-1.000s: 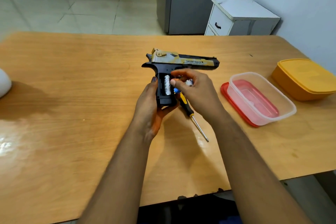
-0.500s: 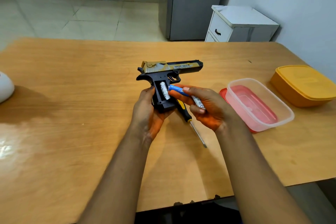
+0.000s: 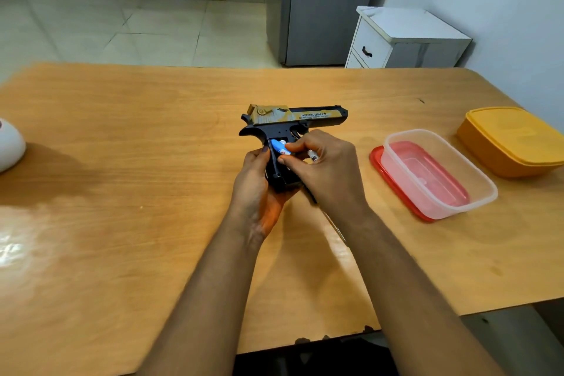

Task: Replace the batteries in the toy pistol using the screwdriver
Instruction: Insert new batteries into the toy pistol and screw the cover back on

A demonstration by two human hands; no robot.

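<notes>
Toy pistol (image 3: 293, 119) sits near the middle of the wooden bench (image 3: 122, 162), barrel pointing to the person's right, black frame below a tan and black slide with printed lettering. The left hand (image 3: 259, 180) cups the grip from the left and below, fingers curled round it, thumb lying along the edge of the open battery compartment. The right hand (image 3: 323, 168) comes in from the right; its thumb and forefinger pinch a blue and white battery (image 3: 279, 147), whose blue end rests at the top of the compartment in the grip. A second battery (image 3: 312, 154), silvery at its visible end, is tucked between the other curled fingers of the same hand. The screwdriver (image 3: 335, 226) lies on the bench beneath the right wrist; only a short dark stretch of handle and part of the metal shaft show, the remainder being hidden by the forearm. To the right, well apart from the pistol, a clear plastic container (image 3: 439, 171) stands on a red lid (image 3: 377, 162), and an orange lidded box (image 3: 512, 140) sits beyond it near the bench's right edge. A white rounded object (image 3: 10, 147) is partly visible at the bench's left edge. Behind the bench stand a grey cabinet (image 3: 326, 6) and a small white drawer unit (image 3: 406, 37).
</notes>
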